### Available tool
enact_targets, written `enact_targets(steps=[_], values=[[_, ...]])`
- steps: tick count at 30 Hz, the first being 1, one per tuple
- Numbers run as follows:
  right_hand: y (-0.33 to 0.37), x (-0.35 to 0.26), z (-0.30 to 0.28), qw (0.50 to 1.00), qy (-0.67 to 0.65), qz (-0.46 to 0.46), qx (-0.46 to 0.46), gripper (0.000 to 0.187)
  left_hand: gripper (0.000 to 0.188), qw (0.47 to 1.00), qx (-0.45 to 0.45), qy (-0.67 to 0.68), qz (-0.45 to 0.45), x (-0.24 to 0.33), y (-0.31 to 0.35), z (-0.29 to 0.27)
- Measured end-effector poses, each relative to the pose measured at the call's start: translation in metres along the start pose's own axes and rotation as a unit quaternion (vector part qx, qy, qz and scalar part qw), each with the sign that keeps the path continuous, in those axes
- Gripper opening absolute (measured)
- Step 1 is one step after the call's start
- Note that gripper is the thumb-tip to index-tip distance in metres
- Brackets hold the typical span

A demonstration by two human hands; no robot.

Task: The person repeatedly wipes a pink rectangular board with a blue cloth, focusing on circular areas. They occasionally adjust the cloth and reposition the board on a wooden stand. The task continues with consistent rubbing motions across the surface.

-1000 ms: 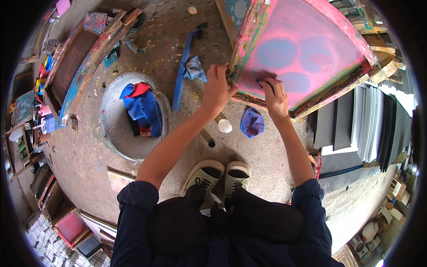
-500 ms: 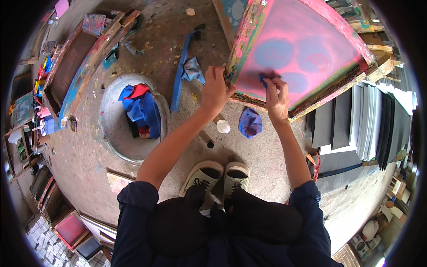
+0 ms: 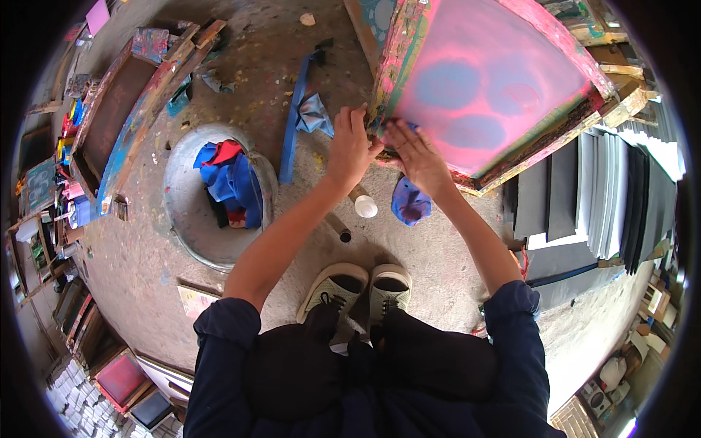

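Note:
A wooden-framed printing screen (image 3: 475, 69), its mesh pink with bluish round patches, leans in front of me at the upper right. My left hand (image 3: 350, 150) grips the frame's near left corner, fingertips over the wood. Close beside it, my right hand (image 3: 418, 157) lies with its fingers over a blue cloth (image 3: 411, 125), pressing it against the mesh near that same corner. Most of the cloth is hidden under the fingers. On the floor just below sits a crumpled blue, dark-stained rag (image 3: 411, 201).
At left stands a metal basin (image 3: 179, 171) with blue and red cloths (image 3: 232, 182). A blue strip (image 3: 294, 124), a roll with a white end (image 3: 365, 206) and a dark tube (image 3: 340, 229) lie nearby. Stacked grey and white sheets (image 3: 584, 193) stand right; another wooden frame (image 3: 120, 109) rests upper left.
My right hand has slid left with the blue cloth, from the mesh's lower middle to the corner by my left hand. My left hand stays on the frame.

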State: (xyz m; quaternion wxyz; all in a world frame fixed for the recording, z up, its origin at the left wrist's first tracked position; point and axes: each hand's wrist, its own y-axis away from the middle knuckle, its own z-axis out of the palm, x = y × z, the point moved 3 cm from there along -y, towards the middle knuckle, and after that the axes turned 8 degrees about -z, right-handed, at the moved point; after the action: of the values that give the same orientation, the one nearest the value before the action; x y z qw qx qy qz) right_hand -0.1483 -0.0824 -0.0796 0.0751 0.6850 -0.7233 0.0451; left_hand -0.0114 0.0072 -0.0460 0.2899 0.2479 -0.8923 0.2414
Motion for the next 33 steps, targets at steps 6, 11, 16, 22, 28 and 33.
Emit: enact_targets(steps=[6,11,16,22,28,33], values=[[0.038,0.013,0.002,0.996,0.046,0.072,0.020,0.065,0.063,1.000,-0.017,-0.005,-0.013,0.004,-0.001,-0.001],[-0.007,0.007,-0.017,0.995,0.058,0.084,-0.021,0.061,0.066,1.000,0.001,-0.020,0.008,0.004,0.003,0.000],[0.013,0.002,-0.004,0.996,0.083,0.016,0.011,0.062,0.066,0.999,-0.031,0.001,-0.008,0.005,-0.001,0.000],[0.054,0.052,-0.011,0.974,0.050,0.213,0.063,0.065,0.061,0.999,-0.038,-0.015,-0.011,0.002,0.000,0.002],[0.019,0.025,-0.006,0.990,0.000,0.132,-0.056,0.064,0.052,1.000,-0.020,-0.007,0.000,-0.001,0.000,0.005],[0.056,0.051,0.002,0.983,0.030,0.174,0.059,0.064,0.056,0.999,-0.037,-0.021,0.004,0.004,-0.003,0.003]])
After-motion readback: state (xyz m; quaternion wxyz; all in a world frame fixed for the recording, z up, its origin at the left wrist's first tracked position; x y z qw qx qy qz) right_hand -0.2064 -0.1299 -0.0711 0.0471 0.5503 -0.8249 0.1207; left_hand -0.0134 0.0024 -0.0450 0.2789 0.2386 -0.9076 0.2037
